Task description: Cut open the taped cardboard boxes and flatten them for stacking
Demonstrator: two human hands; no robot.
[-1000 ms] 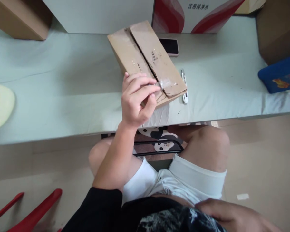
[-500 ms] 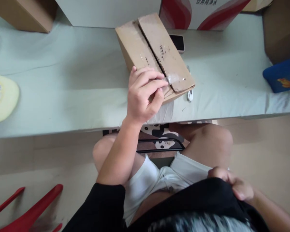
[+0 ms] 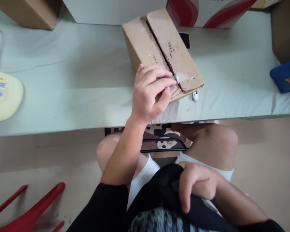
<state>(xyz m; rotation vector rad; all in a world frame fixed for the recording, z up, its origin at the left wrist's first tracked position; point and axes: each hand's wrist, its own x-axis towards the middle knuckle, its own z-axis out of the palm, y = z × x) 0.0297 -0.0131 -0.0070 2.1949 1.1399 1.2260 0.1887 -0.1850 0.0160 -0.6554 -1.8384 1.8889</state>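
A brown cardboard box stands at an angle on the covered table, its two top flaps meeting at a dark seam. Clear tape lies across the near end of that seam. My left hand rests on the near left part of the box top, fingers reaching to the tape, the thumb a little apart from them. Low in the view, my right hand is closed on the black T-shirt over my lap. Its fingertips are partly hidden in the cloth.
A small white cutter-like tool pokes out beside the box, and a phone lies behind it. Large cartons line the back. A pale yellow container sits left, a blue item right. Red chair-like parts are on the floor.
My right hand has moved left across my lap, pulling the black T-shirt with it. My left hand stays on the box; the whole view has shifted slightly.
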